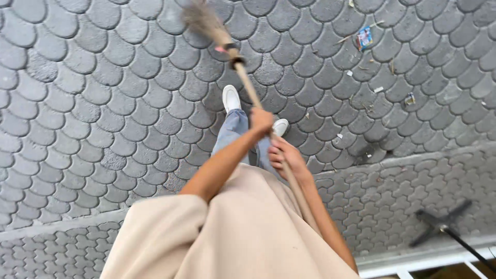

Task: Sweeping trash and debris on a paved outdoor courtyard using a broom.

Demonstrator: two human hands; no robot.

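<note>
I hold a broom with a long wooden handle (247, 82) in both hands. My left hand (261, 121) grips the handle higher up, arm stretched forward out of a beige sleeve. My right hand (287, 157) is closed around the handle lower down, close to my body. The straw broom head (201, 20) is blurred over the grey scale-patterned paving (103, 103) at the top of the view. My white shoes (231, 98) and blue jeans show under the handle.
Litter lies on the paving to the right: a colourful wrapper (365, 37), a smaller wrapper (409, 98) and scattered scraps (378, 89). A stone curb strip (413, 157) separates a finer-patterned pavement. A black cross-shaped stand (439, 222) and a white rail (429, 261) are at the lower right.
</note>
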